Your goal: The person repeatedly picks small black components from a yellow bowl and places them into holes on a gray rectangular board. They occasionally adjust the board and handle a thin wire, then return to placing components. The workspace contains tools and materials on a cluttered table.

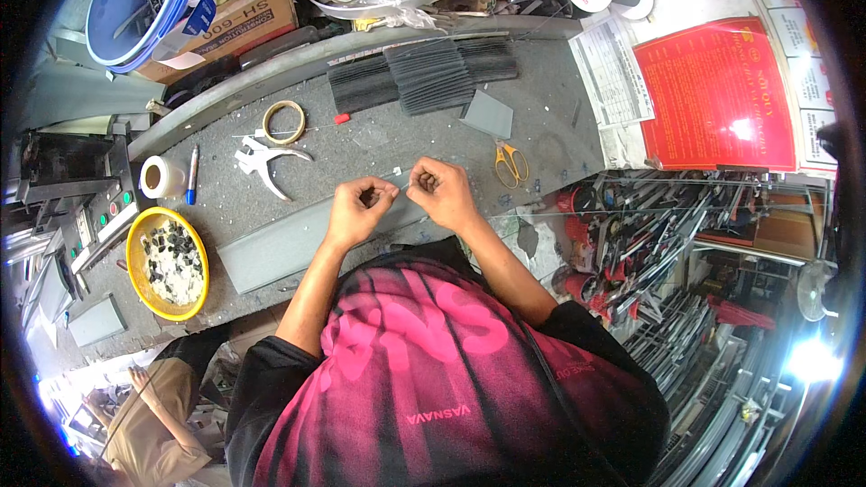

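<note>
Curling inward over the middle of the grey table (559, 117), both hands (401, 197) sit close together with fingers bent into loose fists, knuckles facing each other. The left hand (359, 207) and the right hand (442, 188) seem to pinch something very small between their fingertips; a thin pale thread or wire (397, 171) shows just at the gap between them, but what exactly each one grips is too small to tell. Directly under the hands lies a long grey flat strip (280, 252), running slantwise from the lower left toward the wrists. Left of the hands, well apart, rests a white plier-like tool (263, 162), and beyond it a tan tape ring (283, 122) lies flat. A small red piece (342, 117) sits near the ring. Farther left stand a white roll (161, 177) and a blue pen (192, 173) side by side. At the table's near left edge is a yellow bowl (167, 263) holding a mix of small black and white parts. Toward the back of the table, a row of stacked black ribbed pieces (424, 77) stretches across, with a grey square plate (488, 114) just in front. Yellow-handled scissors (511, 162) lie right of the right hand, near but not touching. A red printed sheet (717, 95) covers the far right.
</note>
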Available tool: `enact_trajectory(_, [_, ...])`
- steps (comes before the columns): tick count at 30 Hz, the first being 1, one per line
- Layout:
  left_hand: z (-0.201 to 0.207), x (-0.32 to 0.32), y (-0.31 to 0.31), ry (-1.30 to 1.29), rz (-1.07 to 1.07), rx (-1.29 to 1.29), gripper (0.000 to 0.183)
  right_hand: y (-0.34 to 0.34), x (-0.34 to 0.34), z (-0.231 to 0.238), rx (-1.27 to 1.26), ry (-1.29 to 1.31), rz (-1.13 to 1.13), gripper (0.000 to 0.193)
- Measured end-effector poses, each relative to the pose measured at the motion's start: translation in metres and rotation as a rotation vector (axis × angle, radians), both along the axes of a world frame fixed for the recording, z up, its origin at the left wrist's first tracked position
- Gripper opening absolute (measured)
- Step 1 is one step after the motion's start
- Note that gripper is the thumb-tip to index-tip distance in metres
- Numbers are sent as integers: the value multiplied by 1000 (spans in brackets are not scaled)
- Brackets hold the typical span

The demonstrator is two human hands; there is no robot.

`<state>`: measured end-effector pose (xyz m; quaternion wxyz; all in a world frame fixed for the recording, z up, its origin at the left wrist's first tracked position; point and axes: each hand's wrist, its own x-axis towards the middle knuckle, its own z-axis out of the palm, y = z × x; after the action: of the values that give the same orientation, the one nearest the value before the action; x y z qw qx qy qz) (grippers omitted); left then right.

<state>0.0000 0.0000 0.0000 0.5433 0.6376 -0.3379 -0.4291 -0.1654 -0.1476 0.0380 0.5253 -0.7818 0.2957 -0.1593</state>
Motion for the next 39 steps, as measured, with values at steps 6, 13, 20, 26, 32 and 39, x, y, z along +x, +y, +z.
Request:
enact_trajectory(6, [7,2,-7,-34,-41,-56,13,3,6,-19,563,-222,-158,10])
enact_trajectory(13, [5,-1,-8,25,-39,-59,14,-5,-1,-18,530,-164,-140,15])
enact_trajectory(20, [-7,-4,-5,277,85,-52,12,3,6,-14,603,-162,-130,22])
enact_trajectory(26, [-9,-2,-5,259,113,-87,12,10,10,-18,496,-92,-61,24])
enact_trajectory(32, [-11,2,-2,303,108,-95,12,4,10,-23,282,-17,-109,14])
enact_trajectory(39, [-6,-4,-10,476,200,-104,16,18,15,3,23,49,0,17])
